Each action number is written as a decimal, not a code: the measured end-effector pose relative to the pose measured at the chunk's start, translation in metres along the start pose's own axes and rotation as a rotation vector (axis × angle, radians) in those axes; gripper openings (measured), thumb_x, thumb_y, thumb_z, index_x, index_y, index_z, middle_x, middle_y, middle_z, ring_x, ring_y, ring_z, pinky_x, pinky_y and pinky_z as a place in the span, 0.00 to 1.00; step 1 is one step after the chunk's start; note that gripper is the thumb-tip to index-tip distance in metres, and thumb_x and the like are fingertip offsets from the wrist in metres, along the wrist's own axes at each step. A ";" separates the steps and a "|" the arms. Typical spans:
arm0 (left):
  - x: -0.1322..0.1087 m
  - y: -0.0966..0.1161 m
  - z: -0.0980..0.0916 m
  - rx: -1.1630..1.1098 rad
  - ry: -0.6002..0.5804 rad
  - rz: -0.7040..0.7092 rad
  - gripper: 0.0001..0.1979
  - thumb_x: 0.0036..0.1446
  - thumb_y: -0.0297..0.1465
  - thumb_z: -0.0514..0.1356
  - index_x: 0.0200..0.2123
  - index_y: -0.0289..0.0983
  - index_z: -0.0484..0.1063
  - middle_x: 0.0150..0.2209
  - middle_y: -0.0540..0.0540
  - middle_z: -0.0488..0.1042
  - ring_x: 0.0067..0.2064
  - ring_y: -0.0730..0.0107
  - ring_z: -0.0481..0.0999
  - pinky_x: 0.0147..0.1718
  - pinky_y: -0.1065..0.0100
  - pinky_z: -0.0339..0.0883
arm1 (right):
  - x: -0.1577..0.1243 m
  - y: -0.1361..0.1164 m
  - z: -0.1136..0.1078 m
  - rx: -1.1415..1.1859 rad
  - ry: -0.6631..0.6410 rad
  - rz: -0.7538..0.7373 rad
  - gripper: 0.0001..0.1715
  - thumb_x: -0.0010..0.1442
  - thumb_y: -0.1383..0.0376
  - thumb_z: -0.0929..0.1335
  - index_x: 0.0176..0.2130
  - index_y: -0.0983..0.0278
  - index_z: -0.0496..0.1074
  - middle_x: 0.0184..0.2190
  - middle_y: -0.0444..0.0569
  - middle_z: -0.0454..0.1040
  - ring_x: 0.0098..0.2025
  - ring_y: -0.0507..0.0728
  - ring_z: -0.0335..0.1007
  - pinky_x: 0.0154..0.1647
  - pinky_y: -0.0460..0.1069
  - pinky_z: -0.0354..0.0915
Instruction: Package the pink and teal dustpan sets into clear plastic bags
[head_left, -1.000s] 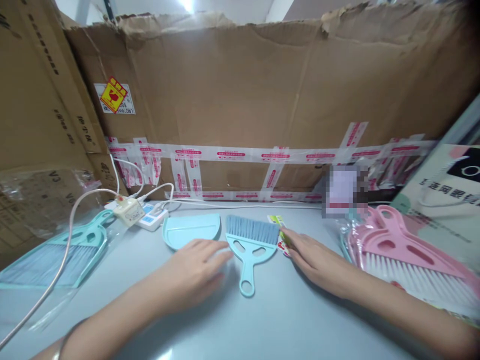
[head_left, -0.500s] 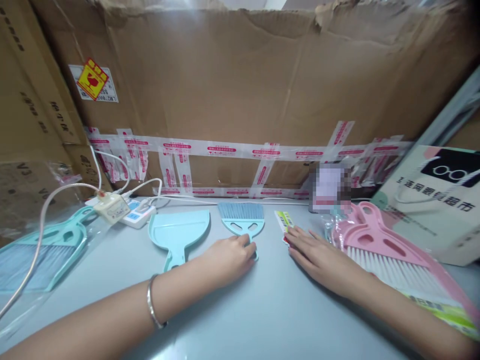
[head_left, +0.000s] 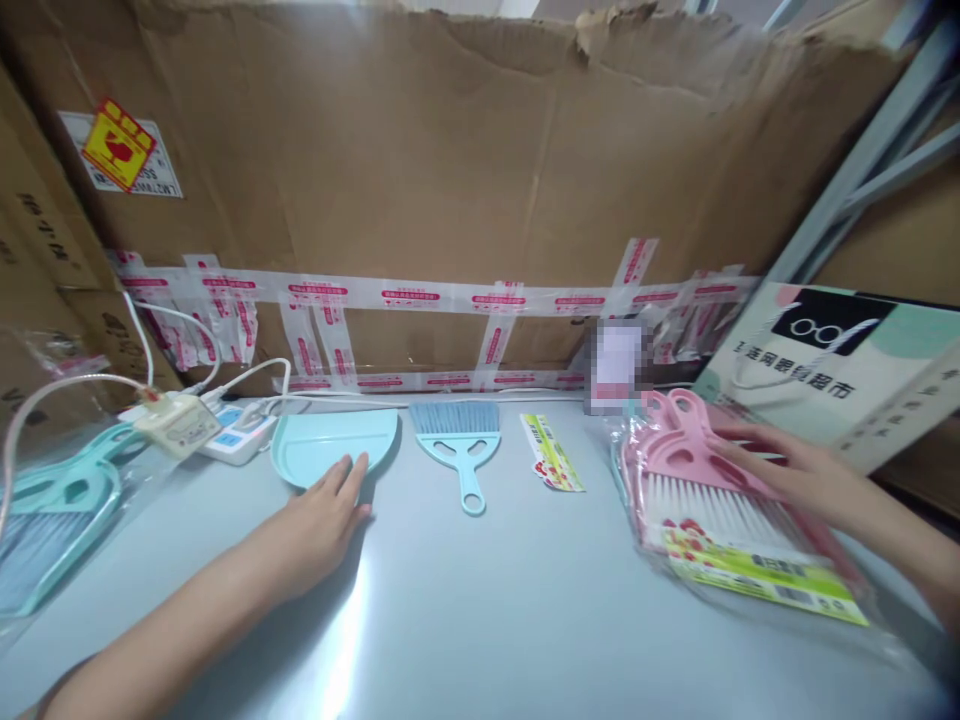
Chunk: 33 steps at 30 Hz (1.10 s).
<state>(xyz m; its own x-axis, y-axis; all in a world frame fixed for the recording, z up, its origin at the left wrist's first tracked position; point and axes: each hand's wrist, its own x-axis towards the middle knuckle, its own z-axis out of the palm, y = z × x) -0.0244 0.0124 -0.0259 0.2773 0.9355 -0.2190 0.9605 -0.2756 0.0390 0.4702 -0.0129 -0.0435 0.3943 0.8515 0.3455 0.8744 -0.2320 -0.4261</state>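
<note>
My left hand (head_left: pixel 324 525) lies over the handle of a light blue dustpan (head_left: pixel 334 435), its fingers stretched out; most of the handle is hidden beneath it. Right of it a small blue hand brush (head_left: pixel 466 460) lies flat, bristles toward the back. Beyond the brush is a printed green and white card label (head_left: pixel 551 452). My right hand (head_left: pixel 776 465) rests at the right side of a pink brush and dustpan set (head_left: pixel 686 440) in a clear plastic bag, its fingers extended across the upper part. The thumb is not clearly visible.
A bagged blue brush and dustpan set (head_left: pixel 67 510) lies at the left, near a power strip (head_left: pixel 240 435) with a plugged-in adapter (head_left: pixel 178 425) and cables. A large cardboard box (head_left: pixel 420 180) stands behind. At the back right are a blurred-out object (head_left: pixel 616 365) and a printed bag (head_left: pixel 810 370).
My left hand has left the blue brush and moved left onto the dustpan. My right hand has left the card label and moved right to the pink set. The view has shifted right.
</note>
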 end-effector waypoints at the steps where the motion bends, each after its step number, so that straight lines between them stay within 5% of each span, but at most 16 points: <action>1: 0.002 0.002 -0.001 0.018 0.013 -0.002 0.30 0.61 0.36 0.39 0.64 0.28 0.41 0.65 0.33 0.44 0.63 0.50 0.51 0.54 0.51 0.57 | 0.004 -0.006 0.001 0.037 -0.030 0.005 0.28 0.47 0.44 0.64 0.37 0.61 0.73 0.41 0.53 0.75 0.37 0.62 0.72 0.38 0.55 0.67; 4: 0.001 0.006 -0.001 0.101 0.114 -0.002 0.32 0.61 0.42 0.42 0.64 0.33 0.45 0.65 0.38 0.44 0.65 0.48 0.46 0.53 0.46 0.56 | 0.015 -0.030 0.002 0.148 -0.124 0.036 0.25 0.44 0.47 0.67 0.32 0.64 0.73 0.36 0.56 0.75 0.35 0.61 0.70 0.38 0.55 0.64; 8: -0.006 0.000 0.005 0.185 0.370 -0.016 0.32 0.59 0.44 0.46 0.63 0.35 0.51 0.64 0.38 0.47 0.64 0.43 0.48 0.51 0.39 0.55 | 0.022 -0.056 0.002 0.314 -0.266 0.193 0.22 0.49 0.49 0.66 0.31 0.65 0.71 0.25 0.51 0.72 0.24 0.54 0.65 0.26 0.51 0.60; 13: -0.007 -0.007 0.006 0.136 0.688 0.147 0.31 0.58 0.47 0.47 0.58 0.32 0.60 0.63 0.34 0.51 0.62 0.42 0.54 0.54 0.42 0.53 | 0.019 -0.072 -0.006 0.300 -0.157 0.206 0.15 0.54 0.54 0.64 0.29 0.64 0.68 0.20 0.45 0.66 0.21 0.49 0.59 0.23 0.47 0.56; 16: -0.007 -0.001 0.003 0.011 0.782 0.253 0.27 0.59 0.45 0.48 0.55 0.35 0.63 0.62 0.35 0.55 0.61 0.43 0.57 0.54 0.44 0.53 | 0.016 -0.086 -0.014 0.324 -0.101 0.253 0.14 0.55 0.56 0.64 0.29 0.64 0.67 0.19 0.44 0.66 0.21 0.49 0.60 0.22 0.46 0.57; 20: -0.016 0.016 -0.002 -0.286 0.644 0.371 0.23 0.58 0.42 0.50 0.54 0.40 0.63 0.61 0.39 0.58 0.59 0.51 0.61 0.55 0.50 0.56 | 0.021 -0.119 -0.013 0.520 -0.084 0.284 0.12 0.56 0.57 0.65 0.29 0.63 0.66 0.20 0.42 0.63 0.21 0.48 0.60 0.21 0.45 0.61; 24: -0.023 0.042 -0.012 -0.788 0.297 0.307 0.23 0.56 0.44 0.53 0.54 0.44 0.64 0.58 0.43 0.63 0.57 0.55 0.64 0.54 0.55 0.59 | 0.025 -0.172 0.003 0.584 -0.188 0.199 0.12 0.54 0.57 0.67 0.29 0.63 0.67 0.20 0.42 0.63 0.19 0.47 0.60 0.19 0.44 0.62; 28: -0.015 0.064 -0.019 -1.424 -0.083 0.195 0.27 0.53 0.45 0.56 0.54 0.41 0.63 0.54 0.40 0.68 0.50 0.57 0.71 0.42 0.62 0.69 | 0.012 -0.239 0.031 0.557 -0.336 -0.107 0.16 0.56 0.54 0.65 0.26 0.64 0.67 0.19 0.43 0.64 0.19 0.49 0.60 0.16 0.43 0.58; 30: -0.010 0.066 -0.018 -1.605 -0.161 0.136 0.27 0.52 0.43 0.59 0.54 0.39 0.63 0.49 0.39 0.72 0.44 0.59 0.75 0.37 0.64 0.70 | 0.001 -0.271 0.044 0.523 -0.362 -0.319 0.18 0.57 0.55 0.63 0.24 0.65 0.66 0.19 0.44 0.65 0.21 0.50 0.62 0.19 0.44 0.58; 33: -0.007 0.059 -0.014 -1.707 -0.101 0.024 0.25 0.48 0.36 0.64 0.50 0.35 0.68 0.40 0.40 0.77 0.37 0.63 0.77 0.35 0.68 0.69 | -0.008 -0.305 0.055 0.538 -0.378 -0.479 0.17 0.56 0.56 0.64 0.24 0.64 0.67 0.22 0.46 0.70 0.26 0.52 0.65 0.27 0.47 0.62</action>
<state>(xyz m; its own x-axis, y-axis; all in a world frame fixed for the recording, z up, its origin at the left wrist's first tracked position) 0.0306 -0.0077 -0.0084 0.3530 0.8997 -0.2566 -0.0911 0.3060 0.9477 0.1850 0.0770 0.0374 -0.1940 0.9247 0.3276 0.6304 0.3734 -0.6806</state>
